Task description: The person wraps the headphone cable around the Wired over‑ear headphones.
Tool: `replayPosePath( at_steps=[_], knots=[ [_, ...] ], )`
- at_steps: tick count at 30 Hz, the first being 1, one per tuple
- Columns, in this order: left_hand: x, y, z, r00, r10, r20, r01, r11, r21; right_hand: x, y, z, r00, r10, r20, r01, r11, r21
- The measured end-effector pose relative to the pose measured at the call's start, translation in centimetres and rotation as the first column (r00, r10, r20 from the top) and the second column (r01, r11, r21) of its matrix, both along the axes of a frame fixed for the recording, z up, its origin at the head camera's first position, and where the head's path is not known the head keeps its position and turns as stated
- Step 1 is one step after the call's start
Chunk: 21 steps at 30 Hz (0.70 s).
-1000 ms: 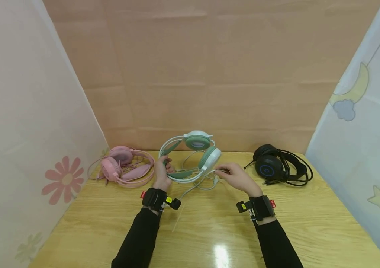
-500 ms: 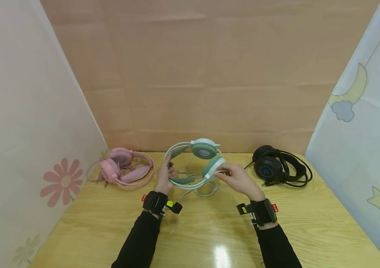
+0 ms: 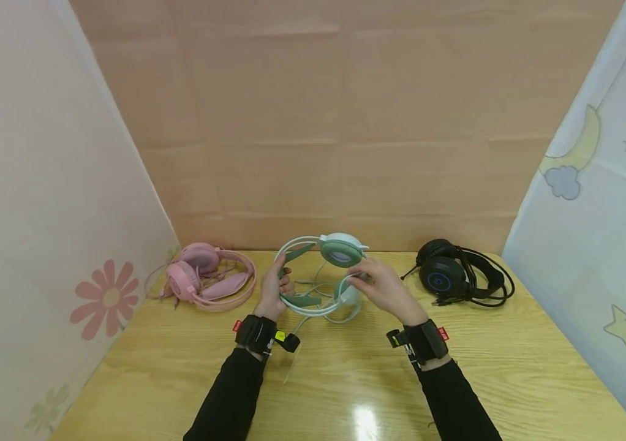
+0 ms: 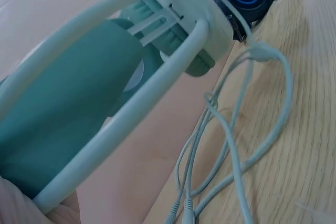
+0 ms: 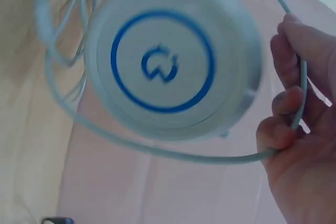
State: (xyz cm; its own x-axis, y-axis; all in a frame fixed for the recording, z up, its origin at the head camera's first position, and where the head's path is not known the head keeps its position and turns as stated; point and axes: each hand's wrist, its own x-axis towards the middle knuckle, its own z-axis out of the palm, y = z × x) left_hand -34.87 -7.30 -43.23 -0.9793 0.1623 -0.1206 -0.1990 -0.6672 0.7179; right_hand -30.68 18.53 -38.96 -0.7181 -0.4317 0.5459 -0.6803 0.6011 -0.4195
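Observation:
My left hand (image 3: 273, 289) grips the headband of light green headphones (image 3: 342, 251), held up over the table with both ear cups toward the right. In the left wrist view, part of the hand (image 4: 17, 203) shows at the twin-rod headband (image 4: 131, 111) with its darker green pad. My right hand (image 3: 387, 291) is beside the nearer ear cup, partly covering it. As the right wrist view shows, its thumb and fingers (image 5: 283, 132) hold the thin green cable (image 5: 157, 152), which loops past the round cup (image 5: 173, 66) with its blue ring.
Pink headphones (image 3: 227, 285) lie on the table (image 3: 318, 380) at the left, near a patterned wall. Black headphones (image 3: 445, 272) lie at the right with their cord. More green cable (image 4: 286, 103) hangs in loops below the held headphones. A brown paper backdrop (image 3: 313, 135) stands behind.
The green headphones have shifted to the right with my left hand, and away from me. My right hand has risen slightly and moved left, now overlapping the nearer ear cup.

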Motion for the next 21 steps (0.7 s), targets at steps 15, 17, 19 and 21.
replayPosePath(
  at_steps=[15,17,19,21],
  knots=[
    [0.0,-0.8,0.3,0.997,-0.079,0.017,0.079,0.997,0.010,-3.8,0.5,3.5,0.998,0.047,-0.031,-0.041,0.985,0.170],
    [0.1,-0.8,0.2,0.996,-0.087,0.014,0.087,0.996,0.003,-4.1,0.4,3.8,0.999,0.046,-0.023,-0.041,0.984,0.176],
    [0.1,-0.8,0.2,0.995,-0.103,0.011,0.103,0.995,-0.004,-4.4,0.3,4.3,0.999,0.048,-0.011,-0.045,0.981,0.191],
    [0.1,-0.8,0.1,0.993,-0.119,0.010,0.119,0.993,-0.004,-4.7,0.2,4.9,0.998,0.061,0.011,-0.062,0.975,0.211]
  ],
)
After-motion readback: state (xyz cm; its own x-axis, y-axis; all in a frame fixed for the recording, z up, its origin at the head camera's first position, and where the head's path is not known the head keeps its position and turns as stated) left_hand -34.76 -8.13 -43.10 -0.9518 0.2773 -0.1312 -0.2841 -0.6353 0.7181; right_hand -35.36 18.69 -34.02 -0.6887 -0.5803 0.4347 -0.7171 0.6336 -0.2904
